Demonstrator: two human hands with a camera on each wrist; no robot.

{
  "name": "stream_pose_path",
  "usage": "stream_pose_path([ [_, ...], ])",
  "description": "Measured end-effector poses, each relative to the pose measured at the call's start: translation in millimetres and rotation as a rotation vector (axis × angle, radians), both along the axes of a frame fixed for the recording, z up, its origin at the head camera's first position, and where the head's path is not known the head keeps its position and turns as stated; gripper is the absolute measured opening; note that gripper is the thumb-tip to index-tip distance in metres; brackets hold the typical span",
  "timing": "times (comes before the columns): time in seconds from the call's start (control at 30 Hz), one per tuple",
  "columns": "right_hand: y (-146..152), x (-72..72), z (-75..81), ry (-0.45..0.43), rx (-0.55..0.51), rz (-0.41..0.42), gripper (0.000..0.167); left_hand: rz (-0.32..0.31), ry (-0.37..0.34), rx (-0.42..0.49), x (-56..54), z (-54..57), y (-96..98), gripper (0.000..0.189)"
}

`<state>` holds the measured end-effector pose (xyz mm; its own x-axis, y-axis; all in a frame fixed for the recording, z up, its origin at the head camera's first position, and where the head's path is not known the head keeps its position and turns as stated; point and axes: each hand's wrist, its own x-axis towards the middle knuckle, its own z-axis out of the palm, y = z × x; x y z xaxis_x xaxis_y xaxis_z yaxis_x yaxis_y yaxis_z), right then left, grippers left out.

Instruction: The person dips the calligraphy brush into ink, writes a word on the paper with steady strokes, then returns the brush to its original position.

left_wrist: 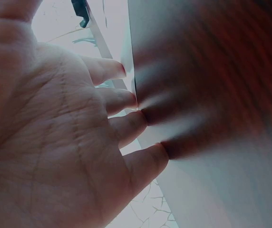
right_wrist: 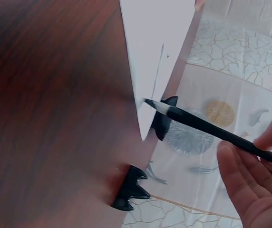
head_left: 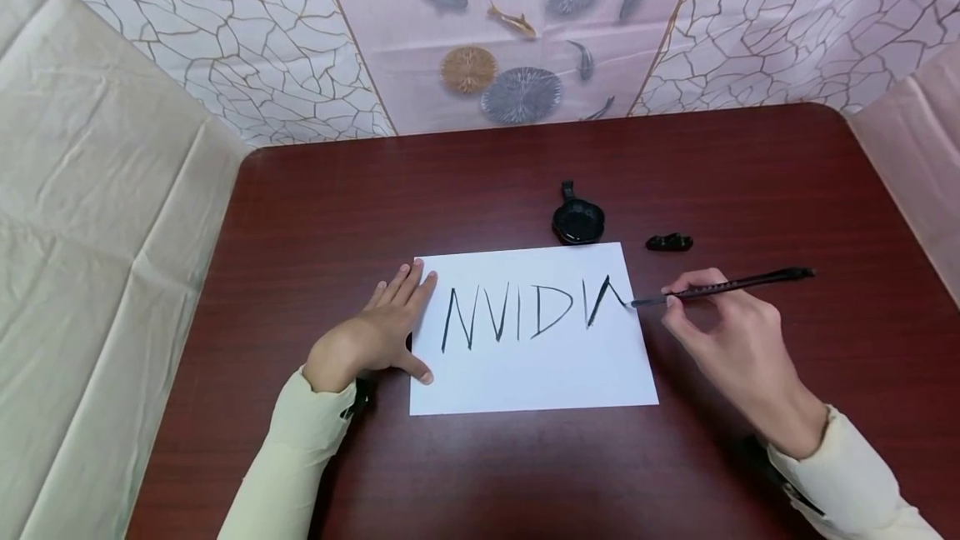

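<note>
A white sheet of paper lies on the table, marked with thin black letters reading NVID and then several slanted strokes. My left hand rests spread at the sheet's left edge, thumb and fingertips on the paper and table. In the left wrist view, the palm of the left hand fills the left side, fingers extended. My right hand pinches a black writing brush between thumb and fingers. Its dark tip meets the last stroke near the sheet's right edge. The right wrist view shows the brush's pale bristles ending in black.
Behind the sheet's top edge stands a small black flower-shaped ink dish with a handle. A black brush rest lies to its right. The dark red wooden table ends at a patterned cloth behind, with pale cloth on the left.
</note>
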<state>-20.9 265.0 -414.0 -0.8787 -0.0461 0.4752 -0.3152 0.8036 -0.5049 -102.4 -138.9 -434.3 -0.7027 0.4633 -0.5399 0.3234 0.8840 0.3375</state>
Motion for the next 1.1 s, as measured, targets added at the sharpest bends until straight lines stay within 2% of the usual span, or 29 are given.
stream_pose_path([
  [0.2, 2.0, 8.9, 7.4, -0.03, 0.093, 0.004, 0.027, 0.003, 0.006, 0.0, -1.2, 0.0, 0.5, 0.148],
  [0.47, 0.3, 13.4, 18.2, -0.039, 0.119, 0.015, 0.027, 0.005, 0.0, 0.004, -0.4, 1.4, 0.1, 0.147],
  [0.57, 0.6, 14.2, 22.9, -0.001, 0.081, 0.011, 0.023, 0.006, -0.003, 0.008, 0.1, 0.8, -0.1, 0.146],
  [0.8, 1.1, 12.3, 26.4, 0.085, -0.083, -0.025, 0.018, 0.009, -0.014, 0.01, -0.5, -1.3, -0.8, 0.145],
  [1.1, 0.3, 2.3, 16.9, 0.063, -0.247, -0.022, 0.019, 0.017, -0.014, 0.004, 0.3, 0.0, -0.1, 0.145],
])
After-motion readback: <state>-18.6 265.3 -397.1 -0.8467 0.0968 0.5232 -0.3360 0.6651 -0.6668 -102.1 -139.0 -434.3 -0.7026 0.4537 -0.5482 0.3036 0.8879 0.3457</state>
